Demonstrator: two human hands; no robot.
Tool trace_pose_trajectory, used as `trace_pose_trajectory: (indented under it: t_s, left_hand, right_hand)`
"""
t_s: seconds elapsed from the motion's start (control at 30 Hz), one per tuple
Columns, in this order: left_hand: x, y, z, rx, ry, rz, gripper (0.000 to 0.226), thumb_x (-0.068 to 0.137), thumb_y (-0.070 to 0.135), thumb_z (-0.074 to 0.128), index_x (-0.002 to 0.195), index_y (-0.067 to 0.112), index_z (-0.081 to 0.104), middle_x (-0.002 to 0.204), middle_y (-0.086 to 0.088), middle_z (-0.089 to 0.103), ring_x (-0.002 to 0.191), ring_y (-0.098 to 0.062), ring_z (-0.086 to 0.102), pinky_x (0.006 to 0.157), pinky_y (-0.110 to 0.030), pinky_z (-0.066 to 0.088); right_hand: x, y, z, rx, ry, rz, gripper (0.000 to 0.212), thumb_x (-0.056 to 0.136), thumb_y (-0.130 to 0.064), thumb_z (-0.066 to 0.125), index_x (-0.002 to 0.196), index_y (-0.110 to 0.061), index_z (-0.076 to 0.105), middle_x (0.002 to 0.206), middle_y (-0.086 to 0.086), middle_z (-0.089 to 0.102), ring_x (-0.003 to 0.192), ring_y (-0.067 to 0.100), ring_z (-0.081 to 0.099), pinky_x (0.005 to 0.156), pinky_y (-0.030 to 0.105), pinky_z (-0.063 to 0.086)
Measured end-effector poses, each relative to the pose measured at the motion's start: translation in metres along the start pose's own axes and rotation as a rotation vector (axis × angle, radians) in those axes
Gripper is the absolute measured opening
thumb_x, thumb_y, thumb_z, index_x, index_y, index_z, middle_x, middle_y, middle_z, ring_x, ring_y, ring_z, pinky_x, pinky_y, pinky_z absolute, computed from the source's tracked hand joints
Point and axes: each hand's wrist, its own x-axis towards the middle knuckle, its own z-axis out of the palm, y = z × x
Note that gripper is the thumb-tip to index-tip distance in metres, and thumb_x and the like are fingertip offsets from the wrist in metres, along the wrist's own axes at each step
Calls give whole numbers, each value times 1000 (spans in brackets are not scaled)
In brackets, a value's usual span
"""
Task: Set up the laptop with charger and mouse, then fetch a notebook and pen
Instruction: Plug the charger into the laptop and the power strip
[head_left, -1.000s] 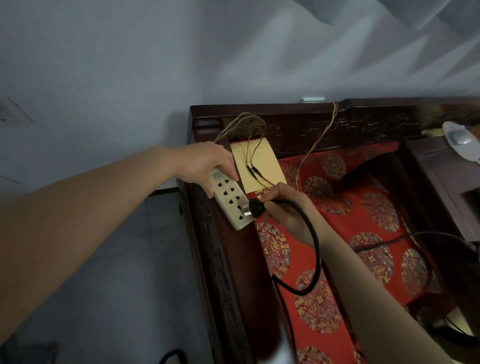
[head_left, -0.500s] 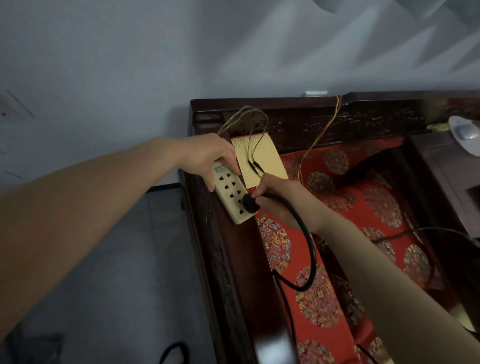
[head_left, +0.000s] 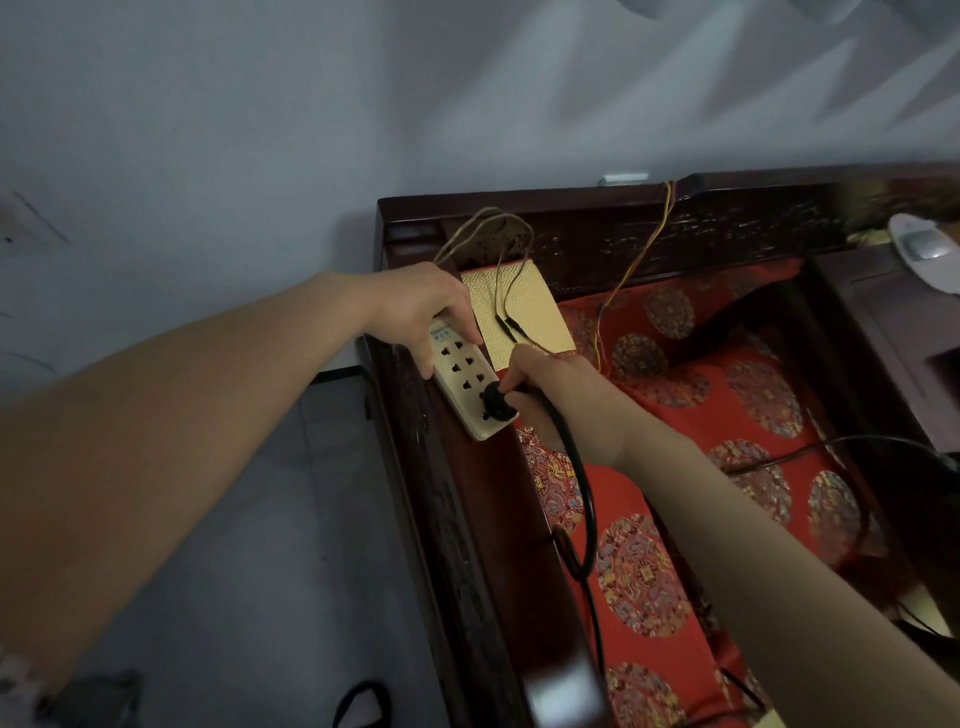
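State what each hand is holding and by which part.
The left hand grips the cream plastic power strip by its far end. The right hand pinches the round black plug by its head, seated at the strip's near end.

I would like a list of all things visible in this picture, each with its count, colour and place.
power strip: one, cream, on the wooden armrest
plug: one, black, at the strip's near end
cable: one, black, runs from the plug over the cushion
seat cushion: one, red with round patterns, on the bench
small cushion: one, gold, back corner
thin wires: several, yellow and pale, over the backrest
left hand: holds the strip
right hand: grips the plug
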Motion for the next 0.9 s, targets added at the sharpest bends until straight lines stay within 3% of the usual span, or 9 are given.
trace_pose_trajectory:
  t_s: [0.2, 0.33, 0.5, 0.77, 0.9]
  left_hand:
    - [0, 0, 2, -12, 11, -21, 63, 58, 22, 87, 116, 30, 65, 106, 12, 56, 100, -6, 48, 76, -10, 34]
    - [2, 1, 2, -20, 7, -30, 63, 56, 23, 87, 115, 31, 66, 108, 11, 58, 101, -6, 49, 77, -10, 34]
    - [1, 2, 4, -3, 7, -36, 64, 55, 23, 88, 115, 31, 66, 112, 10, 60, 106, -8, 50, 89, -18, 37]
    - [0, 9, 2, 46, 7, -51, 61, 57, 24, 87, 114, 27, 66, 107, 11, 57, 102, -7, 46, 84, -18, 31]
    - [-4, 13, 6, 86, 13, -93, 61, 60, 22, 85, 117, 25, 64, 112, 9, 57, 108, -11, 47, 89, -22, 34]
  right_hand:
    - [-2, 0, 3, -44, 14, -26, 13, 91, -15, 49, 103, -9, 50, 62, 8, 58, 50, 29, 52, 49, 46, 43]
    - [-4, 1, 8, -48, 43, 8, 10, 91, -15, 52, 96, -7, 57, 66, 12, 63, 54, 29, 56, 52, 43, 46]
    - [16, -7, 13, -125, -73, 106, 12, 92, -11, 54, 97, -1, 58, 74, 21, 63, 65, 36, 59, 56, 37, 42]
    - [1, -5, 24, 0, 4, 144, 12, 97, -14, 49, 107, -8, 52, 68, 19, 60, 55, 35, 54, 55, 47, 44]
    - [-1, -7, 27, 12, 8, 179, 13, 97, -14, 48, 109, -8, 52, 65, 15, 59, 55, 33, 55, 55, 44, 46]
